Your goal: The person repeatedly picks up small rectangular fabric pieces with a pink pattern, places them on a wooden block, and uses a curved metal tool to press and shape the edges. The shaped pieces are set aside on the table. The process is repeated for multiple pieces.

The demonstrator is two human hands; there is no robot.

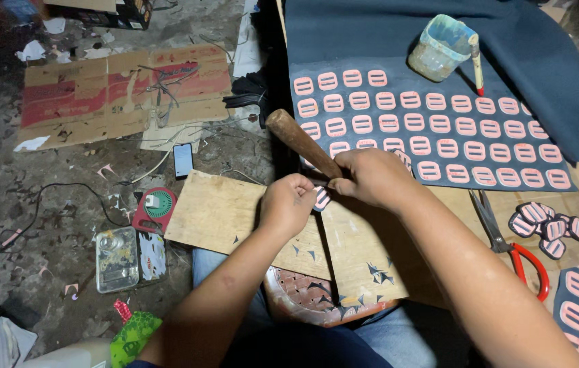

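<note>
Small pink patch (321, 198), light and bendy, pinched at edges by closed left hand (288, 204) on wooden board (221, 215); wooden-handled tool (301, 142) at 12 o'clock, gripped by closed right hand (373, 177).

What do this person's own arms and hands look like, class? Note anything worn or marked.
Both forearms are bare, with no sleeves, gloves, watch or rings in view. The left hand has a small dark mark on its back; the right hand shows none.

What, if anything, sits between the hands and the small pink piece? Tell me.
Nothing visible. The left hand pinches the small pink piece directly over the wooden board; the right hand, gripping the wooden-handled tool, is right beside it.
</note>
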